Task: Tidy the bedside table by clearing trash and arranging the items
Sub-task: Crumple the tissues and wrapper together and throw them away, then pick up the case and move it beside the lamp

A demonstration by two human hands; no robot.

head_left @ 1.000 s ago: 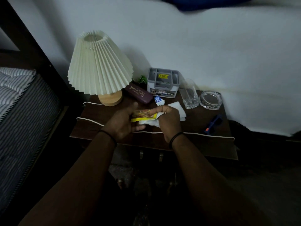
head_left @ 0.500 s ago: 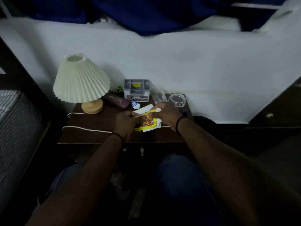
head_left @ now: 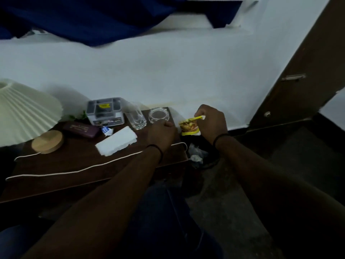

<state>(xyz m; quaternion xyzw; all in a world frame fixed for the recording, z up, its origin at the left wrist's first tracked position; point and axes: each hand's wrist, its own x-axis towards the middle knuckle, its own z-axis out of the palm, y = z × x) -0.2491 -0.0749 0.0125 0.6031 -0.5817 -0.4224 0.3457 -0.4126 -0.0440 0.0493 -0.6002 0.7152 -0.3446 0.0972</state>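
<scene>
My right hand [head_left: 211,122] pinches a yellow snack wrapper [head_left: 188,126] by its top edge, holding it past the right edge of the dark bedside table [head_left: 78,165], above a dark bin [head_left: 199,156] with crumpled paper inside. My left hand [head_left: 162,133] hovers over the table's right end with fingers curled and nothing visible in it. A white napkin [head_left: 116,141] lies flat on the table, and a small blue-and-white wrapper [head_left: 106,130] sits behind it.
A pleated lamp [head_left: 26,113] with a wooden base stands at the left; its white cord [head_left: 74,171] runs along the table. A dark case [head_left: 82,128], grey organiser box [head_left: 105,111], drinking glass [head_left: 135,115] and glass ashtray [head_left: 158,115] line the back. A dark wardrobe [head_left: 298,71] stands right.
My right hand carried the yellow wrapper from the table's middle off past its right edge, over the bin. My left hand let go of it. The napkin stayed on the table.
</scene>
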